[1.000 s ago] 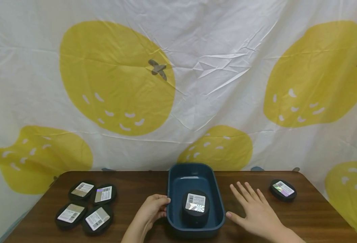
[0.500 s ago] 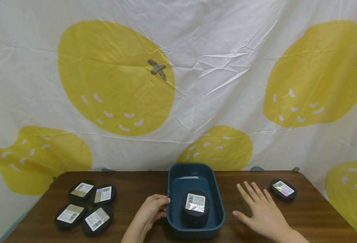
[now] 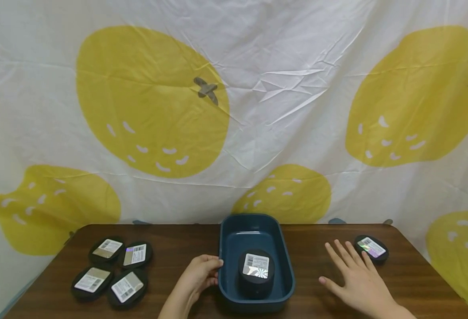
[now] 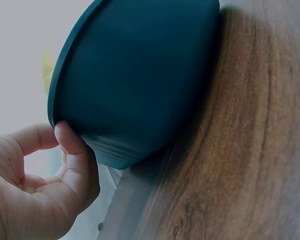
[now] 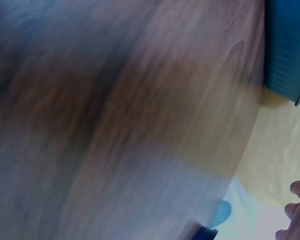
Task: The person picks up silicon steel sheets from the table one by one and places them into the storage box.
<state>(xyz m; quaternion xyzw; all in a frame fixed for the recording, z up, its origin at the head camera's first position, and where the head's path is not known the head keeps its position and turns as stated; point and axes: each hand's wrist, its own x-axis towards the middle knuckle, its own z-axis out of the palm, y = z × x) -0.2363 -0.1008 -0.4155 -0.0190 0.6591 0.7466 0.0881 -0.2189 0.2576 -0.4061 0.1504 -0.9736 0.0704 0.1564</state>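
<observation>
A dark blue rectangular bin stands mid-table. Inside it sits a black round puck-shaped thing with a white barcode label on top; it looks taller than the others, perhaps stacked. My left hand pinches the bin's left rim between thumb and fingers, and the left wrist view shows that grip on the bin wall. To the right, my right hand hovers palm down with fingers spread, holding nothing. Just beyond its fingertips lies a labelled black disc; I cannot tell whether they touch.
Several flat black discs with white labels lie grouped on the left of the brown wooden table. Behind the table hangs a white curtain printed with yellow fruit.
My right hand has moved right, away from the bin and up to the lone disc. The left hand keeps its hold on the bin rim; the bin and discs have not moved.
</observation>
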